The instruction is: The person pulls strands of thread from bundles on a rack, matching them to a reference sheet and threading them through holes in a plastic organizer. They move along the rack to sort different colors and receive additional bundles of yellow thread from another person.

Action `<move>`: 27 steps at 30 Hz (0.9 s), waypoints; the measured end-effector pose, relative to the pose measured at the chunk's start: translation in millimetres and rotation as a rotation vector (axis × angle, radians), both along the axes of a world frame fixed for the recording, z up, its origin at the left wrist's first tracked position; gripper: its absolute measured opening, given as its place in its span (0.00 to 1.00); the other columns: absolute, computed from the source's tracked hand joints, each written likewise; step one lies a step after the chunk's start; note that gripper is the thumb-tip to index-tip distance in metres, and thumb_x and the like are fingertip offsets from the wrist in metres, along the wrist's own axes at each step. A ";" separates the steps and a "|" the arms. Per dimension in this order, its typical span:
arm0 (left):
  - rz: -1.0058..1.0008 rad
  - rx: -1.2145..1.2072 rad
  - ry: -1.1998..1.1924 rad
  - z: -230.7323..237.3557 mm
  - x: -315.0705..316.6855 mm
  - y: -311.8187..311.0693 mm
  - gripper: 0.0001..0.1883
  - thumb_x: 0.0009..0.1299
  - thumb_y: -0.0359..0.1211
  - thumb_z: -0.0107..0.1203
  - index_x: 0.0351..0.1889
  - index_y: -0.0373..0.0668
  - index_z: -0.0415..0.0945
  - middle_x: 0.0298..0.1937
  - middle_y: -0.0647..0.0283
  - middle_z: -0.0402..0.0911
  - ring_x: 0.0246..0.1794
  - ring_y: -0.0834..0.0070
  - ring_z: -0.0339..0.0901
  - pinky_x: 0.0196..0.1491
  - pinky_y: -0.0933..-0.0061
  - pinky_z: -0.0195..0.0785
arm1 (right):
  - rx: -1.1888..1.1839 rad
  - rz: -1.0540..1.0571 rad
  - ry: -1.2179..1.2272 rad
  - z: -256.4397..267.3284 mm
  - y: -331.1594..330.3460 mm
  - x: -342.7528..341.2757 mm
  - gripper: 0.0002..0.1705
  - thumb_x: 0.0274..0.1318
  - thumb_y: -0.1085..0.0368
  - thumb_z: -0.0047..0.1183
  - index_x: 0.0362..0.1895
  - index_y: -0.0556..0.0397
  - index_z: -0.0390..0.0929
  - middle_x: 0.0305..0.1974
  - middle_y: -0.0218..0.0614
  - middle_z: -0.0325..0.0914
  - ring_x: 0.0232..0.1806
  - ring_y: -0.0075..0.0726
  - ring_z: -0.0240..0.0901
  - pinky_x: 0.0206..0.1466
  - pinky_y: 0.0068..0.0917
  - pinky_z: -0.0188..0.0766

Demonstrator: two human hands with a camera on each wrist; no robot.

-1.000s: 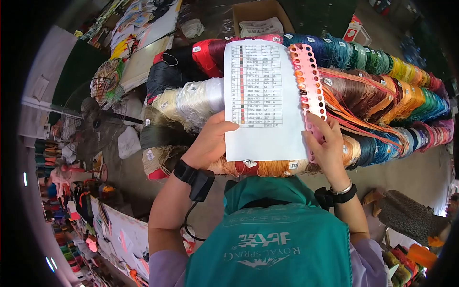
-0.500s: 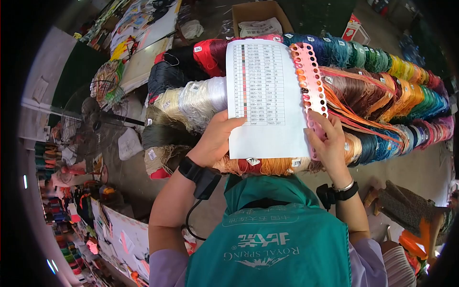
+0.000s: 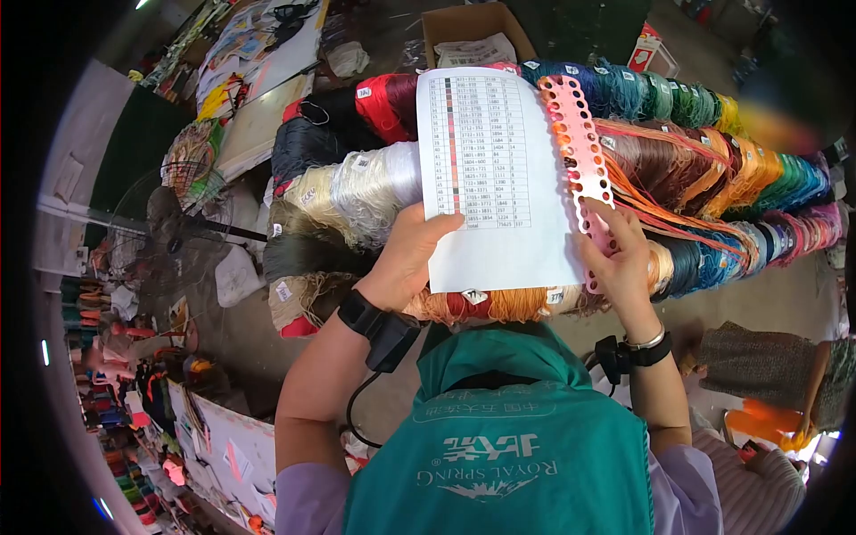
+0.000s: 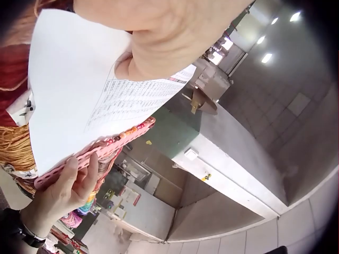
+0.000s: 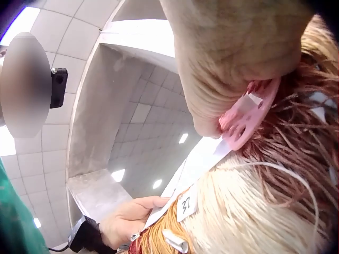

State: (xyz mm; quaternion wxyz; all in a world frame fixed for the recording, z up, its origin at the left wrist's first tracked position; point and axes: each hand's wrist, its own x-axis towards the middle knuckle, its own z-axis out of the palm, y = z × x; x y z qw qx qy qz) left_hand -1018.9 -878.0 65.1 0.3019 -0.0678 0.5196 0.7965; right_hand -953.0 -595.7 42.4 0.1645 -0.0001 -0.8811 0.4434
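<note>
A white printed sheet point(image 3: 508, 259) with a table of numbers and small colour swatches is held up before the person. My left hand point(image 3: 406, 259) pinches its left edge, thumb on the printed face near the table's bottom row. Along the sheet's right edge runs a pink thread card point(image 3: 580, 147) with rows of holes and coloured threads looped on one side. My right hand point(image 3: 624, 267) grips the lower end of this card; the right wrist view shows the card's pink end point(image 5: 249, 127) between thumb and fingers. Wound thread bundles point(image 3: 513, 305) lie behind and below the sheet.
Long rows of coloured thread hanks point(image 3: 624, 94) with number tags surround the sheet. Loose orange strands point(image 3: 655, 209) trail across them at right. A fan point(image 3: 169, 218) stands at left, a cardboard box point(image 3: 477, 22) beyond. Another person in a striped top point(image 3: 749, 481) is at lower right.
The sheet and card have shifted slightly to the right and up, and the left thumb lies further in over the table. Another person has come into view at lower right.
</note>
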 end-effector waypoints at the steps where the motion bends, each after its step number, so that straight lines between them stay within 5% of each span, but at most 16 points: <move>1: -0.001 -0.015 -0.002 2.1 0.4 0.0 0.22 0.74 0.25 0.51 0.66 0.29 0.67 0.63 0.51 0.77 0.59 0.66 0.78 0.62 0.66 0.73 | -0.009 -0.002 0.039 -1.4 1.0 0.1 0.29 0.47 0.69 0.67 0.58 0.48 0.80 0.44 0.40 0.73 0.45 0.37 0.72 0.50 0.29 0.72; 12: 0.046 0.018 0.046 4.6 -0.3 -0.5 0.22 0.72 0.24 0.53 0.64 0.29 0.69 0.60 0.53 0.79 0.56 0.67 0.80 0.61 0.67 0.73 | 0.010 -0.029 0.074 10.5 5.4 4.7 0.31 0.47 0.70 0.66 0.60 0.49 0.78 0.47 0.39 0.76 0.50 0.36 0.74 0.54 0.29 0.72; 16: 0.056 -0.004 0.068 -2.1 -0.6 0.0 0.19 0.73 0.25 0.52 0.62 0.29 0.71 0.59 0.54 0.79 0.55 0.68 0.80 0.59 0.69 0.73 | 0.051 -0.018 0.059 4.8 -0.1 5.1 0.31 0.48 0.66 0.66 0.60 0.49 0.78 0.48 0.42 0.76 0.48 0.41 0.75 0.52 0.34 0.74; 20: -0.137 -0.193 0.394 15.6 8.7 1.4 0.17 0.76 0.27 0.44 0.58 0.29 0.74 0.59 0.54 0.79 0.58 0.68 0.78 0.58 0.70 0.71 | 0.099 -0.037 0.039 -8.0 3.2 5.1 0.31 0.51 0.59 0.63 0.62 0.46 0.76 0.48 0.48 0.76 0.46 0.52 0.77 0.49 0.42 0.77; 23: -0.103 -0.066 0.168 9.3 5.5 6.7 0.19 0.75 0.25 0.46 0.62 0.26 0.68 0.61 0.53 0.77 0.60 0.67 0.75 0.64 0.69 0.65 | 0.171 -0.054 0.064 -12.4 8.2 10.6 0.31 0.53 0.57 0.62 0.63 0.44 0.75 0.47 0.49 0.75 0.44 0.54 0.77 0.46 0.44 0.77; 25: -0.215 -0.270 0.550 22.4 13.5 8.7 0.18 0.76 0.27 0.47 0.60 0.27 0.72 0.57 0.55 0.80 0.56 0.71 0.78 0.59 0.70 0.70 | 0.173 -0.054 0.048 -9.5 9.5 14.5 0.31 0.53 0.56 0.62 0.64 0.42 0.75 0.47 0.48 0.74 0.43 0.53 0.77 0.44 0.43 0.77; 26: -0.101 -0.104 0.205 11.2 6.8 9.8 0.18 0.75 0.27 0.47 0.61 0.28 0.71 0.58 0.55 0.79 0.57 0.69 0.78 0.60 0.69 0.70 | 0.170 -0.059 0.022 -7.1 9.4 16.7 0.31 0.53 0.55 0.61 0.64 0.41 0.75 0.47 0.48 0.74 0.43 0.54 0.77 0.45 0.44 0.77; 27: -0.047 -0.059 0.112 9.3 5.3 11.7 0.19 0.75 0.27 0.47 0.62 0.28 0.70 0.59 0.54 0.79 0.57 0.67 0.78 0.60 0.69 0.70 | 0.174 -0.069 0.046 -9.0 10.1 17.4 0.32 0.53 0.53 0.60 0.64 0.39 0.74 0.47 0.49 0.74 0.42 0.56 0.78 0.44 0.46 0.78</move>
